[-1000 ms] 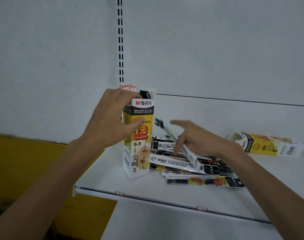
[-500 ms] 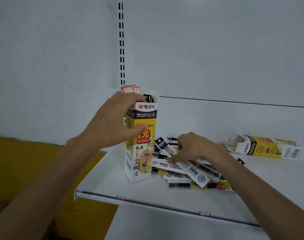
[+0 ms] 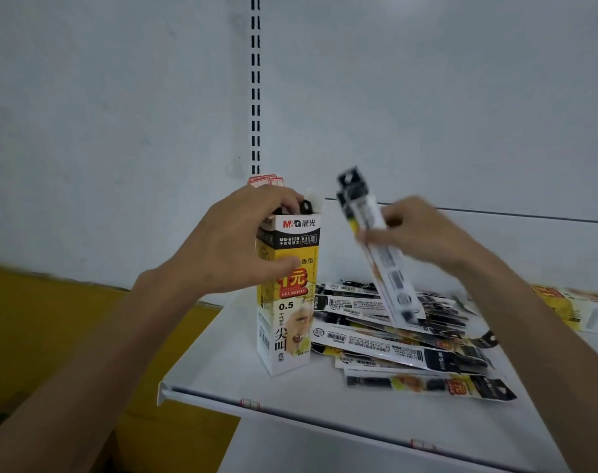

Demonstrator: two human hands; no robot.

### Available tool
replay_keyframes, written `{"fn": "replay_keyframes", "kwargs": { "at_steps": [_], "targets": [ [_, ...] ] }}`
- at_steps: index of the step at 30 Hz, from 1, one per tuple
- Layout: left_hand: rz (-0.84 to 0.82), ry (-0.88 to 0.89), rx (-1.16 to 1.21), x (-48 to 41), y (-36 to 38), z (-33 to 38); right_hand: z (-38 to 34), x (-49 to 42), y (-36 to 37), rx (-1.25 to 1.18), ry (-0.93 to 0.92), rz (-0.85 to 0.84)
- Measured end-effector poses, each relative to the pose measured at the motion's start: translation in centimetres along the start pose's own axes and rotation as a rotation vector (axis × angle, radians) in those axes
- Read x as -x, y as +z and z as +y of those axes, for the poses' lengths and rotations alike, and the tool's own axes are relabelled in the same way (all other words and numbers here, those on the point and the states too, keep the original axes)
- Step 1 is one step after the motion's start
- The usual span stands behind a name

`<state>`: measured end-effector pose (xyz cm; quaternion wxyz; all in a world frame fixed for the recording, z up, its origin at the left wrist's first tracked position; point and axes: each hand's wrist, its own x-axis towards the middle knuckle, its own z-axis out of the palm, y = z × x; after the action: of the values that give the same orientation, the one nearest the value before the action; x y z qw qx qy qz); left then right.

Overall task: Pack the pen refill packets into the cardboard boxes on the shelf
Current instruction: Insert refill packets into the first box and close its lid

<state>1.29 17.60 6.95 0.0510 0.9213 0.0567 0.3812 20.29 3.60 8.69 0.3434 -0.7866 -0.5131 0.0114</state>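
Observation:
A tall yellow, white and black cardboard box (image 3: 289, 322) stands upright on the white shelf (image 3: 290, 394), its top open with packet ends sticking out. My left hand (image 3: 236, 244) grips the box near its top, fingers over the rim and thumb on the front. My right hand (image 3: 420, 233) pinches one long pen refill packet (image 3: 376, 247), raised and tilted to the right of the box, its lower end above the pile. Several loose refill packets (image 3: 410, 349) lie heaped on the shelf right of the box.
A second box (image 3: 580, 310) of the same print lies on its side at the far right of the shelf. A slotted upright (image 3: 255, 83) runs up the white back wall. Yellow surface (image 3: 69, 319) lies below left of the shelf edge.
My right hand has lifted one packet off the pile and raised it beside the box top. My left hand has kept its hold on the box.

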Motion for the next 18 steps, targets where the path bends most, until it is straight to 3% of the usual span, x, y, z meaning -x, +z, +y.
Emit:
{"fn": "replay_keyframes", "kwargs": {
  "at_steps": [4, 7, 13, 18],
  "targets": [
    [-0.003, 0.031, -0.021, -0.3, -0.6, -0.1, -3.0, -0.7, -3.3, -0.421, -0.196, 0.474],
    [-0.004, 0.048, -0.051, 0.0, -0.1, -0.1, -5.2, -0.7, -4.5, -0.619, -0.311, 0.66],
    [0.007, 0.044, -0.057, 0.0, 0.4, -0.1, -7.7, -1.7, -3.5, -0.795, -0.356, 0.668],
    [0.003, 0.052, -0.03, 0.0, 0.3, -0.2, -8.1, -2.9, -0.8, -0.59, -0.312, 0.538]
  ]
}}
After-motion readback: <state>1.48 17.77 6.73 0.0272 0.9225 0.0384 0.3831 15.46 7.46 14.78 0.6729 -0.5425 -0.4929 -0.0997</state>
